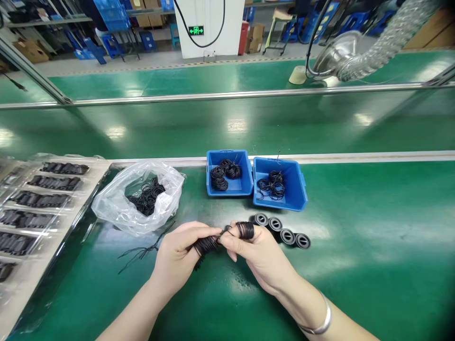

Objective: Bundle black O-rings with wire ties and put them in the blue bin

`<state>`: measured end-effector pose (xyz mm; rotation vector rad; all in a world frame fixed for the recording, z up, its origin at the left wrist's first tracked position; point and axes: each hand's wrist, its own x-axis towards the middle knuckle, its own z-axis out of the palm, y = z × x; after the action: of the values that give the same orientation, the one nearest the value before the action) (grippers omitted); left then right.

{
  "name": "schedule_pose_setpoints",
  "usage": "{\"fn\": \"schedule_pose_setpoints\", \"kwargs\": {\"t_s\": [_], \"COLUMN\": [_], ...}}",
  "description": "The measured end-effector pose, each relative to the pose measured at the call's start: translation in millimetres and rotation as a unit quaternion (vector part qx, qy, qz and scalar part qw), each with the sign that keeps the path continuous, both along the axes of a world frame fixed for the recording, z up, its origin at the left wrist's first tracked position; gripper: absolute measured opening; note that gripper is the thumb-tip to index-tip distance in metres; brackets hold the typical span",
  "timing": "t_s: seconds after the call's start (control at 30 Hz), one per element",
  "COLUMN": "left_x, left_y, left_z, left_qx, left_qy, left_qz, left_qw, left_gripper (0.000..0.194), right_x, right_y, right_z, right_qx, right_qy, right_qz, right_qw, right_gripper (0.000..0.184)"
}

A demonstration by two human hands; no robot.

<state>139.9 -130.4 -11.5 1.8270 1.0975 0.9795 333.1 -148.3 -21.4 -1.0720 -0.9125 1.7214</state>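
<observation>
Left hand (179, 255): grasping a bundle of black O-rings (209, 245)
Right hand (258, 258): pinching that bundle's far end
Nearby: four black grommets (275, 224), two blue plastic bins (231, 152)

Glossy green workbench (359, 213); matt black rubber rings (220, 241); smooth blue plastic bins (279, 184)

"What's past the bench (355, 265)?"

"A white pillar (220, 33) with a green exit sign (196, 30), cardboard boxes (254, 39), and blue stools (112, 46) on the floor (106, 67)."

"Top right?"

"A silver ribbed hose (384, 40) running into a round metal hood (336, 54)."

"And left?"

"Clear plastic trays (76, 201) with rows of black parts (40, 200)."
</observation>
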Motion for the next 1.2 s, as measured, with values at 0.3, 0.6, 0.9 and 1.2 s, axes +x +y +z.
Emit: {"fn": "schedule_pose_setpoints", "kwargs": {"t_s": [0.3, 0.6, 0.9, 1.2], "left_x": [2.0, 3.3, 0.6, 0.2], "left_y": [-0.3, -1.0, -0.3, -3.0], "left_z": [0.5, -3.2, 2.4, -7.3], "left_qx": [-0.148, -0.208, -0.034, 0.026], "left_qy": [-0.114, -0.133, -0.013, 0.035], "left_qz": [0.047, 0.047, 0.025, 0.022], "left_qw": [0.981, 0.968, 0.999, 0.999], "left_gripper": [0.016, 0.015, 0.028, 0.030], "right_x": [-0.3, 3.1, -0.3, 0.0], "right_y": [5.6, 10.0, 2.3, 1.9], "right_z": [-1.1, 0.9, 0.0, -0.2], "right_qx": [-0.132, -0.121, 0.072, 0.065], "right_qy": [0.236, 0.193, -0.088, -0.081], "right_qz": [-0.043, -0.078, -0.008, 0.021], "right_qw": [0.962, 0.971, 0.993, 0.994], "right_gripper": [0.021, 0.022, 0.015, 0.017]}}
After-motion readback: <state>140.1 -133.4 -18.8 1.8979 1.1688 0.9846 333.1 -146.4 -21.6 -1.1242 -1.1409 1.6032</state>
